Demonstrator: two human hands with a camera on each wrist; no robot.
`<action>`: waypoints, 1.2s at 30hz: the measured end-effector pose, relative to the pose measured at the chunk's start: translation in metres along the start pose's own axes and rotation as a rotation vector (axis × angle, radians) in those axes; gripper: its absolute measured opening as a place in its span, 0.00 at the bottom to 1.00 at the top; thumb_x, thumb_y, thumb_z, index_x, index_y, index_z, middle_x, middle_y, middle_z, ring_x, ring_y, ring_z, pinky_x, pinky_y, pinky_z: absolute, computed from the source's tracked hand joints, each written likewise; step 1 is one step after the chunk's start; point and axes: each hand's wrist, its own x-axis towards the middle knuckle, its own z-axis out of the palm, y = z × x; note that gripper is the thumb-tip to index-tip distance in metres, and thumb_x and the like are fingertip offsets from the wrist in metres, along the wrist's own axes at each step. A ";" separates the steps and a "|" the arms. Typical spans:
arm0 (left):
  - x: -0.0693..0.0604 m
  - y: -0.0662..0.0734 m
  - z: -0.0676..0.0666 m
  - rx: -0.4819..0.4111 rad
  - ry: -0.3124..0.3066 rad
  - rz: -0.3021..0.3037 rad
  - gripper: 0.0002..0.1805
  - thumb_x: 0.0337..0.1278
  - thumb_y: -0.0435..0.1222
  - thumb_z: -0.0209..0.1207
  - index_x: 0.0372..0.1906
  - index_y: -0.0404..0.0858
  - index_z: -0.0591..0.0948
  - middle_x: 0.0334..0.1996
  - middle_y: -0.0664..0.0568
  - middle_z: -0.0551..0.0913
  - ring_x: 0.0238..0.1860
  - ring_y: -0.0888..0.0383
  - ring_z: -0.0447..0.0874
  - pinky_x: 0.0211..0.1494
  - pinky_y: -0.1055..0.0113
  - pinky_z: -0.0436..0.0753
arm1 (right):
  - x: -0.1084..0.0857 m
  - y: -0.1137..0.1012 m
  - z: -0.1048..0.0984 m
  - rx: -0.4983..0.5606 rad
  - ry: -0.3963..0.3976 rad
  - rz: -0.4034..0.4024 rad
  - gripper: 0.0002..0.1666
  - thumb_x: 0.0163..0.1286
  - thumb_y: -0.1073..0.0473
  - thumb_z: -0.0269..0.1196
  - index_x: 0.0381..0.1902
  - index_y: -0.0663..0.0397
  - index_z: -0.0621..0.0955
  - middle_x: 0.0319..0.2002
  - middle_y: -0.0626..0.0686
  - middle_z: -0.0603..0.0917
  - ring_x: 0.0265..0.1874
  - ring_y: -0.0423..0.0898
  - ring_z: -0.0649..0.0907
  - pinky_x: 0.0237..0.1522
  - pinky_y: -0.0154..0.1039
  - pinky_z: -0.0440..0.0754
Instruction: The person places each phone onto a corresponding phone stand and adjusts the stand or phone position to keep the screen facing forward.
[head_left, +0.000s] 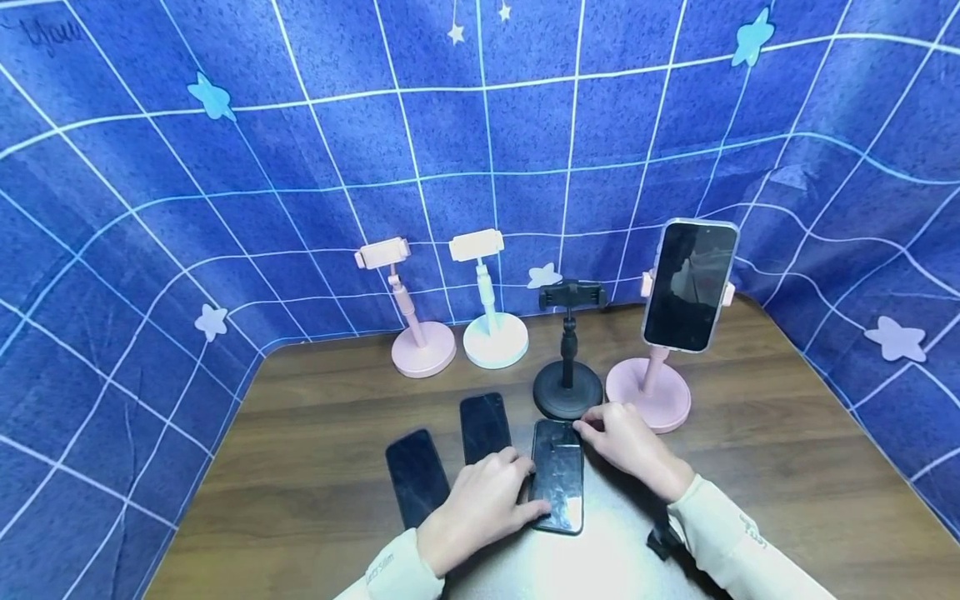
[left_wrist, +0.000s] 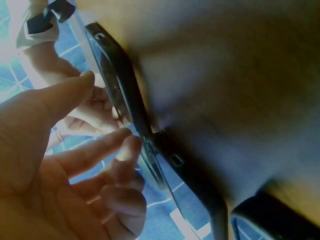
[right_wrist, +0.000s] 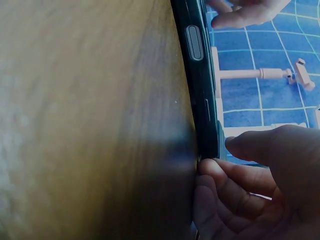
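Observation:
A black smartphone (head_left: 557, 483) lies face up on the table, with glare on its screen. My right hand (head_left: 621, 437) pinches its upper right corner between thumb and index finger; in the right wrist view the index fingertip (right_wrist: 212, 170) sits low against the phone's (right_wrist: 202, 90) end. My left hand (head_left: 483, 496) is at the phone's left side, its thumb over the lower part of the screen and the fingers loosely bent by the edge. Two more dark phones, one (head_left: 485, 427) behind the left hand and another (head_left: 417, 475) farther left, lie flat.
Along the back stand a pink phone stand (head_left: 423, 348), a white one (head_left: 495, 340) and a black one (head_left: 567, 390). At right, another pink stand (head_left: 648, 393) bears an upright phone (head_left: 690, 285). A blue star-patterned curtain (head_left: 480, 142) hangs behind the wooden table (head_left: 300, 467).

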 end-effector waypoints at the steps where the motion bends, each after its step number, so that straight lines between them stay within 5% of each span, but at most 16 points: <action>1: -0.001 0.001 0.000 -0.009 -0.005 -0.001 0.32 0.50 0.65 0.70 0.51 0.45 0.87 0.38 0.55 0.86 0.34 0.61 0.85 0.27 0.67 0.80 | 0.000 0.000 0.000 -0.002 0.002 -0.003 0.07 0.70 0.59 0.68 0.33 0.55 0.89 0.26 0.45 0.88 0.26 0.36 0.81 0.31 0.36 0.80; 6: -0.005 0.003 0.002 -0.030 -0.075 0.020 0.52 0.30 0.70 0.74 0.62 0.43 0.82 0.50 0.54 0.89 0.45 0.59 0.89 0.32 0.65 0.84 | -0.001 -0.001 0.001 0.016 0.009 0.011 0.06 0.70 0.60 0.68 0.33 0.55 0.89 0.25 0.45 0.88 0.26 0.37 0.83 0.31 0.36 0.81; 8: -0.007 0.004 0.004 -0.031 -0.096 0.025 0.56 0.29 0.68 0.76 0.66 0.41 0.79 0.56 0.51 0.88 0.50 0.56 0.89 0.36 0.64 0.86 | -0.001 -0.002 0.001 0.029 0.006 0.027 0.06 0.70 0.60 0.68 0.33 0.55 0.88 0.25 0.45 0.87 0.25 0.37 0.82 0.30 0.36 0.80; 14: -0.009 0.008 0.010 -0.066 -0.083 -0.014 0.51 0.35 0.59 0.78 0.68 0.39 0.77 0.58 0.49 0.87 0.52 0.54 0.89 0.39 0.62 0.87 | -0.002 -0.004 0.002 0.051 -0.002 0.081 0.08 0.70 0.57 0.68 0.30 0.53 0.85 0.21 0.42 0.79 0.22 0.36 0.75 0.28 0.33 0.73; 20: -0.008 0.008 0.011 -0.076 -0.047 -0.028 0.51 0.32 0.58 0.79 0.67 0.42 0.78 0.50 0.49 0.90 0.45 0.56 0.90 0.31 0.64 0.84 | -0.004 -0.004 0.002 0.073 0.000 0.127 0.13 0.70 0.51 0.69 0.31 0.53 0.81 0.19 0.43 0.74 0.19 0.38 0.72 0.26 0.33 0.70; 25: -0.011 0.008 0.013 -0.159 -0.043 -0.053 0.66 0.35 0.54 0.81 0.80 0.40 0.59 0.27 0.62 0.80 0.24 0.67 0.77 0.21 0.71 0.71 | -0.005 -0.005 0.001 0.289 -0.075 0.199 0.18 0.73 0.49 0.67 0.40 0.58 0.76 0.19 0.46 0.80 0.17 0.40 0.79 0.25 0.34 0.78; 29: -0.012 0.008 0.015 -0.234 -0.027 -0.053 0.77 0.41 0.51 0.81 0.83 0.38 0.35 0.27 0.63 0.77 0.23 0.70 0.72 0.23 0.73 0.72 | -0.004 -0.010 -0.001 0.602 -0.123 0.274 0.19 0.75 0.55 0.65 0.48 0.66 0.72 0.26 0.54 0.87 0.22 0.45 0.85 0.28 0.40 0.87; 32: -0.012 0.007 0.015 -0.278 0.008 -0.047 0.75 0.46 0.47 0.79 0.83 0.38 0.33 0.31 0.59 0.82 0.27 0.70 0.75 0.26 0.73 0.74 | -0.003 -0.017 -0.006 0.743 -0.101 0.315 0.22 0.75 0.58 0.64 0.54 0.70 0.72 0.31 0.60 0.90 0.25 0.47 0.88 0.31 0.44 0.89; 36: -0.010 0.005 0.011 -0.313 0.062 -0.047 0.66 0.53 0.43 0.76 0.83 0.37 0.40 0.29 0.60 0.79 0.25 0.72 0.71 0.27 0.75 0.72 | 0.000 -0.027 -0.013 0.715 -0.018 0.278 0.21 0.75 0.57 0.65 0.57 0.68 0.77 0.34 0.63 0.91 0.26 0.51 0.90 0.30 0.43 0.89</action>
